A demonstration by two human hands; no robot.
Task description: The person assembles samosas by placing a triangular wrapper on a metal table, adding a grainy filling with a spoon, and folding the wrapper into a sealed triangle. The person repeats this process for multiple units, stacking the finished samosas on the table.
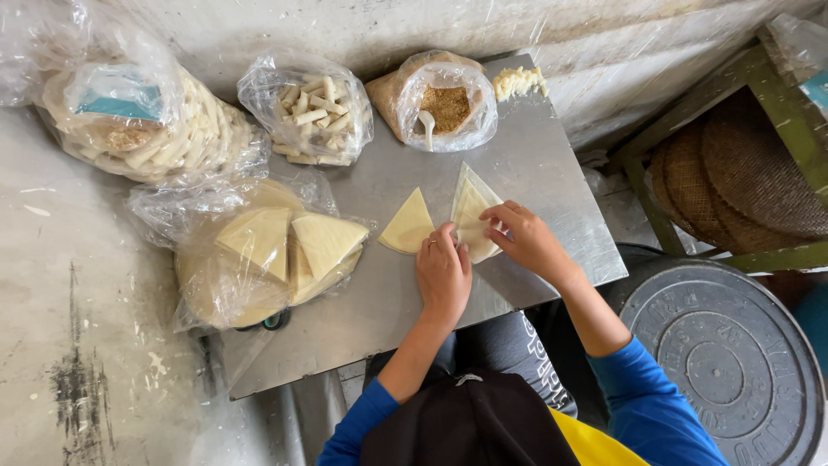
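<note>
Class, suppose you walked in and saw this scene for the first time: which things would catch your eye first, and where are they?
At the centre, the left hand and right hand work a pale triangular dough sheet on a metal tray, with a second triangle lying just left of it. At the tray's left edge, a clear bag of stacked triangles stands out. At the far edge sits an open bag of brown crumbs.

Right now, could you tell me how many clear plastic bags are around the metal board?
4: a big bag of sticks far left, the wrapper-sheet bag below it, a small stick bag top centre, the crumb bag beside it. Others may be hidden.
</note>
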